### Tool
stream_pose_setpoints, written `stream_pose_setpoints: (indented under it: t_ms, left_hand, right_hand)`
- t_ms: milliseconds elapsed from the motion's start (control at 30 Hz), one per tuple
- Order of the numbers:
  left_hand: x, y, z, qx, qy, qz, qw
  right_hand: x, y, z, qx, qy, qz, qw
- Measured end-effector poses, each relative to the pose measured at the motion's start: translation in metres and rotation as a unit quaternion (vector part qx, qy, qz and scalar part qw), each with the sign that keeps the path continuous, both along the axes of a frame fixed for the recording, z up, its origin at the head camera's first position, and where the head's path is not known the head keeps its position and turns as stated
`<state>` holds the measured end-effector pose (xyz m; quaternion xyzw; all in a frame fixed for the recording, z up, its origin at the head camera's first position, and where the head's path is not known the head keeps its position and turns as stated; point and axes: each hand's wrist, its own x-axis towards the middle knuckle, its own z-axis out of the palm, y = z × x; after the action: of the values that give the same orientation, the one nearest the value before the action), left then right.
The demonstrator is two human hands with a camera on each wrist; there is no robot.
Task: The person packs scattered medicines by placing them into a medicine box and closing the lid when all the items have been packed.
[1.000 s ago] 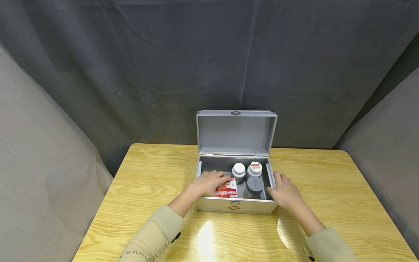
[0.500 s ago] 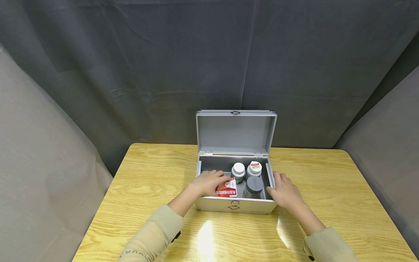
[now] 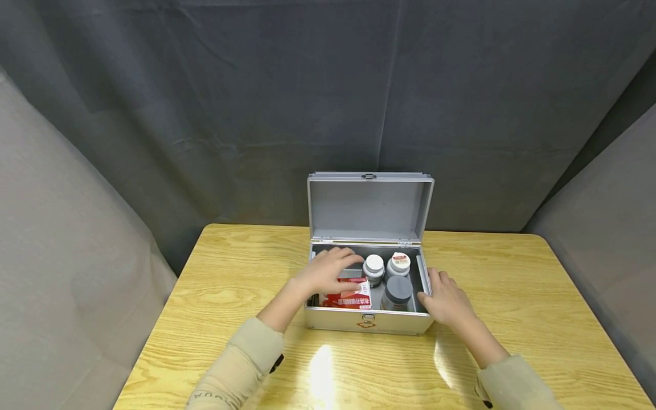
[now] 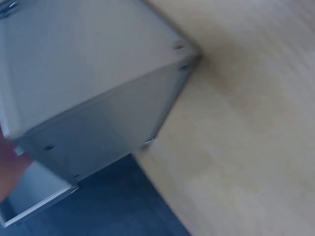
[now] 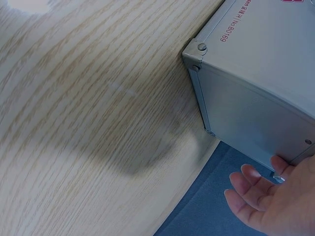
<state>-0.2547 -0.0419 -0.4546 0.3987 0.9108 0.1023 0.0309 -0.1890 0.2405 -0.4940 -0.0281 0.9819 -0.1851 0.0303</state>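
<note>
An aluminium first-aid case stands on the table with its lid raised. My left hand reaches over its left half, fingers spread above a red and white medicine box that lies inside; the thumb overlaps the box in the head view. Only a blurred bit of this hand shows in the left wrist view. My right hand holds the case's right wall at the rim, thumb on the inner side. In the right wrist view one finger touches the outer wall; the others are loosely bent in the air.
Inside the case stand a small white-capped bottle, another white-capped bottle with a sticker on its cap, and a grey-capped bottle. The raised lid rises at the back. Dark cloth hangs behind the wooden table.
My left hand has lifted slightly off the medicine box and its fingers have spread towards the back, showing more of the box. The right hand and the case have stayed put.
</note>
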Motion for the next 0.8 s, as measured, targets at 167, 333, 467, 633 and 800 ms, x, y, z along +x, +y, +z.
stream_pose_setpoints:
  t_ms: [167, 333, 467, 633, 800]
  left_hand:
    - [-0.006, 0.0, 0.035, 0.132, 0.082, 0.03, 0.9874]
    - [-0.02, -0.004, 0.059, 0.28, 0.203, 0.081, 0.9348]
    - [-0.035, -0.009, 0.069, 0.374, 0.224, 0.14, 0.8894]
    - [-0.053, -0.016, 0.07, 0.45, 0.179, 0.207, 0.8503]
    - [-0.065, -0.019, 0.071, 0.492, 0.114, 0.249, 0.8267]
  right_hand:
    - [0.0, 0.001, 0.0, 0.0, 0.002, 0.0, 1.0]
    - [0.0, 0.0, -0.001, 0.0, 0.001, 0.0, 1.0]
    - [0.0, 0.0, -0.001, 0.002, 0.0, 0.001, 1.0]
    - [0.0, -0.001, 0.0, 0.001, -0.002, 0.002, 1.0]
    - [0.0, -0.001, -0.001, 0.001, 0.001, 0.001, 1.0]
